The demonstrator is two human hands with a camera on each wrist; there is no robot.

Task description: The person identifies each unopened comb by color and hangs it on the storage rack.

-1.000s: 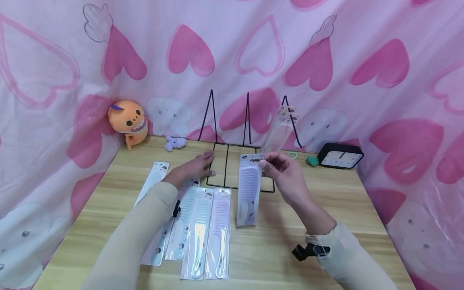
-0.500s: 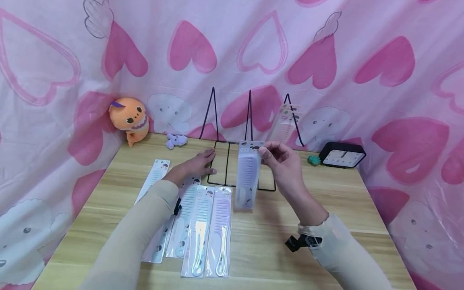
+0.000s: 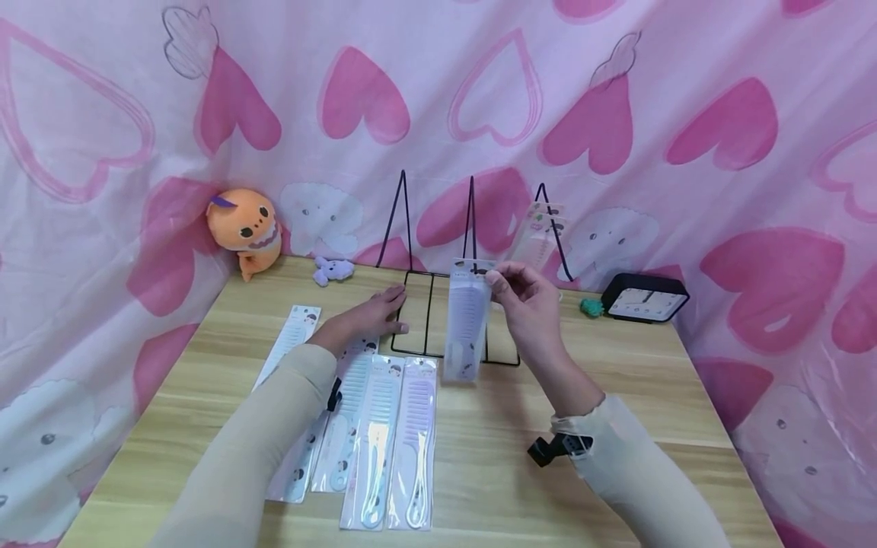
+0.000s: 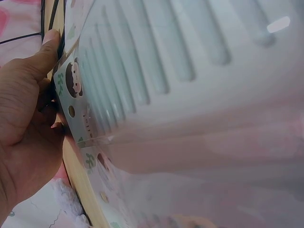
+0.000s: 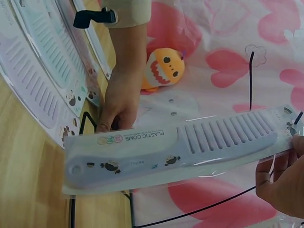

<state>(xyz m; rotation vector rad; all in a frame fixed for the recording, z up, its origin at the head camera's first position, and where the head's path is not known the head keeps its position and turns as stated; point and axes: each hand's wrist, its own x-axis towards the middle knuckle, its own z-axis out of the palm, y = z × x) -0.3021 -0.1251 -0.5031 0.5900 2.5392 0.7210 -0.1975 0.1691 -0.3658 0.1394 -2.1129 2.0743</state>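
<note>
My right hand (image 3: 526,301) pinches the top corner of a packaged lilac comb (image 5: 223,137), which hangs over the middle of a black wire display rack (image 3: 430,316). The package's top is at the rack's middle hook (image 3: 470,221); in the right wrist view a dark hook tip shows by its top end. Whether the hook passes through the package's hole is unclear. At the rack's left side, my left hand (image 3: 370,313) holds the base wire, fingers bent. Below it lie several packaged combs (image 3: 414,441), pale blue and lilac; one (image 4: 156,61) fills most of the left wrist view.
Packaged pale combs (image 3: 534,240) hang on the right hook (image 3: 558,236). An orange plush toy (image 3: 243,228) and a small lavender toy (image 3: 333,270) stand at the back left. A black clock (image 3: 645,297) and a green item (image 3: 591,307) are at the back right, before a pink heart-patterned curtain (image 3: 363,95).
My right hand has lifted the packaged comb and brought it back toward the middle hook, its top now at hook level. My left hand stays on the rack's base.
</note>
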